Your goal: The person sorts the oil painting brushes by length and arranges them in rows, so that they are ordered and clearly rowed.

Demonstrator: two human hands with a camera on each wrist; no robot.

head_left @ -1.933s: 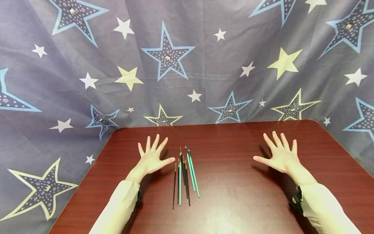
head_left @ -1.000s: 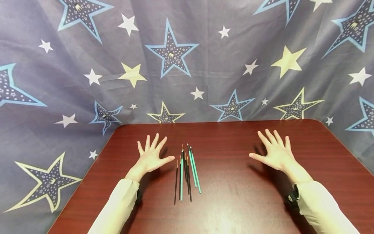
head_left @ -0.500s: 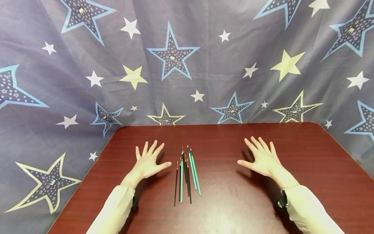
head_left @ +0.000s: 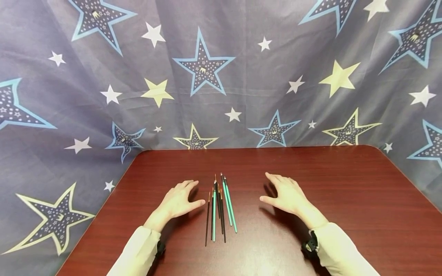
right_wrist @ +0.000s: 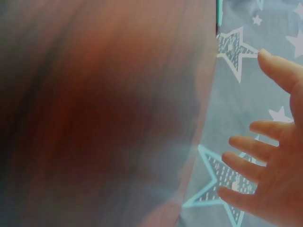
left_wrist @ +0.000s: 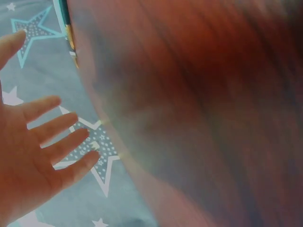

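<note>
Several thin paintbrushes lie in a loose bundle on the table, bristles pointing away from me. Some have black handles, like the outermost black paintbrush (head_left: 207,222), and others are turquoise, like the turquoise paintbrush (head_left: 231,212) on the right side. My left hand (head_left: 177,201) hovers just left of the bundle, its thumb near the brushes and its fingers slightly bent, holding nothing. Farther off, to the right of the brushes, my right hand (head_left: 288,195) is held over the table with thumb and fingers apart and nothing in it. Both wrist views show the palms bare.
The dark red wooden table (head_left: 269,245) has rounded far corners. Behind it and at both sides hangs a grey curtain (head_left: 221,76) printed with stars. Dark wrist cameras sit at the cuffs, one being the right wrist camera (head_left: 310,245).
My right hand has moved left toward the brushes. The left hand has come slightly nearer to me. The spread fingers of both hands have drawn together and bent a little. The brushes stay put.
</note>
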